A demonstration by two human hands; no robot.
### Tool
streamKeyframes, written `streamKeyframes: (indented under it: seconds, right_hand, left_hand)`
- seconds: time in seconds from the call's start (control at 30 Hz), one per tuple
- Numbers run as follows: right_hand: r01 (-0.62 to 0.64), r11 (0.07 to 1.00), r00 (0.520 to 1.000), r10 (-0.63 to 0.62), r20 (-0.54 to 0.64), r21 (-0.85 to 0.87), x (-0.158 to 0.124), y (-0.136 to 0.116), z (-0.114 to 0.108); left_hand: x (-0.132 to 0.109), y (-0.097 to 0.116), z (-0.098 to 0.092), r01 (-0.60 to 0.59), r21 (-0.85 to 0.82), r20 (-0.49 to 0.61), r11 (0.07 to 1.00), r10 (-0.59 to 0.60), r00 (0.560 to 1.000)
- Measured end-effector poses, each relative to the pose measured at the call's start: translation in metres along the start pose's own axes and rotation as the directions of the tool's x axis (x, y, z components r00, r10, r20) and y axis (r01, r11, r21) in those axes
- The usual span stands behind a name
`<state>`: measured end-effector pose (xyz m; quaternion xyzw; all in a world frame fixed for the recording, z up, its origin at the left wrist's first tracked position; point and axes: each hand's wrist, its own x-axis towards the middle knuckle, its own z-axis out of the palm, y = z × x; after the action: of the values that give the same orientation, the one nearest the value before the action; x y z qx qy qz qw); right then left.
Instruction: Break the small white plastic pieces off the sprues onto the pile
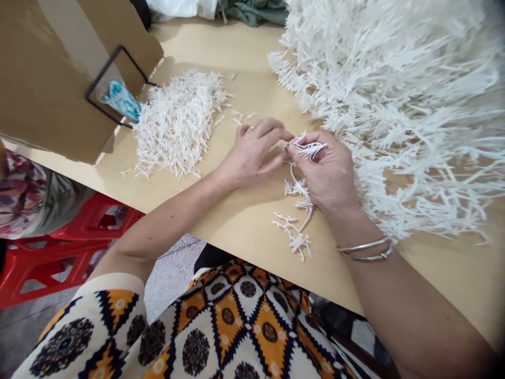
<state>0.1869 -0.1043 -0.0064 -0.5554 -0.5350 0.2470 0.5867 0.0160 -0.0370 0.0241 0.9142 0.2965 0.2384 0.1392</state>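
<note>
Between the thumb and fingers of my right hand [329, 171] is a white plastic sprig, its thin spiky tips [311, 150] fanning out above the grip. A white branched stem [300, 231] hangs below that hand over the table; whether it joins the held tips is hidden. My left hand [252, 152] meets the right at the fingertips, its thumb and index finger pinched at the sprig's end. The exact spot they pinch is small and partly covered. To the right of my hands spreads a large heap of white spiky sprigs [394, 105].
A smaller pile of short white pieces [177, 123] lies left on the tan table [236, 221], with loose bits beside it. Behind it stand a cardboard box [51, 68], a black wire frame [89, 95] and a blue-white packet [124, 100]. Red stools [59, 252] and a person's floral clothing [21, 195] are at left.
</note>
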Motion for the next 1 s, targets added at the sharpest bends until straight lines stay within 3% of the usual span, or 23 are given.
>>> streamKeyframes:
  seconds: [0.1, 0.43, 0.67, 0.87, 0.93, 1.0]
  right_hand:
    - [0.041, 0.997, 0.999, -0.042, -0.009, -0.067, 0.001, 0.004, -0.001]
    - [0.058, 0.967, 0.998, -0.056, 0.014, -0.248, -0.001, -0.001, -0.002]
    - [0.042, 0.928, 0.999, -0.033, 0.03, -0.37, 0.0, -0.002, 0.002]
    - [0.0, 0.898, 0.997, -0.035, -0.071, -0.44, 0.014, 0.014, -0.009]
    - [0.002, 0.903, 0.995, -0.044, -0.087, -0.43, 0.017, 0.02, -0.013]
    - [0.023, 0.913, 0.995, -0.061, -0.081, -0.408, 0.018, 0.023, -0.016]
  left_hand:
    - [-0.001, -0.001, 0.003, -0.017, -0.029, -0.021, 0.999, 0.016, 1.0]
    - [0.0, -0.004, 0.006, 0.119, -0.153, -0.03, 0.981, -0.125, 0.992]
    - [0.001, -0.012, 0.006, -0.007, -0.268, 0.004, 0.963, 0.008, 1.0]
    - [-0.001, 0.007, 0.01, -0.15, -0.317, 0.112, 0.936, 0.194, 0.974]
    - [0.0, 0.005, 0.013, -0.098, -0.251, 0.102, 0.963, 0.127, 0.987]
    - [0.002, -0.01, 0.014, 0.025, -0.179, 0.002, 0.983, -0.025, 1.0]
